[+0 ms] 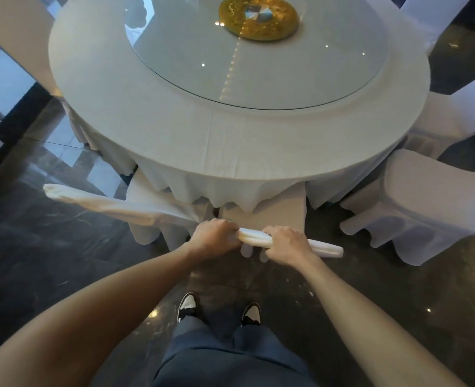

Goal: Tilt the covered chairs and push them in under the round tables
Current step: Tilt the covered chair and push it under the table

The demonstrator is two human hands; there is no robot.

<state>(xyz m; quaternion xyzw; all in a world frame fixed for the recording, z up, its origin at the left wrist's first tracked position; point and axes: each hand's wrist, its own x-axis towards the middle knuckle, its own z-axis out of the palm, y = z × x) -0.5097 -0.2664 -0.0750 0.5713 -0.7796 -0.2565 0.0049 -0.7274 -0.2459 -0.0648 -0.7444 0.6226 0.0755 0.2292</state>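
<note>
A white-covered chair [272,216] stands right in front of me, its seat tucked under the hanging cloth of the round table [175,129]. My left hand [216,237] and my right hand [286,244] both grip the top edge of its backrest, side by side, fingers curled over the white cover. Just to its left another covered chair [113,205] leans with its backrest toward the left, its seat under the tablecloth. A third covered chair [414,202] stands at the right, outside the table's edge.
The table carries a glass turntable [258,74] with a gold centre disc [258,16]. More covered chairs [459,107] stand at the far right. The dark glossy floor [49,261] is open to my left, and my feet stand close behind the chair.
</note>
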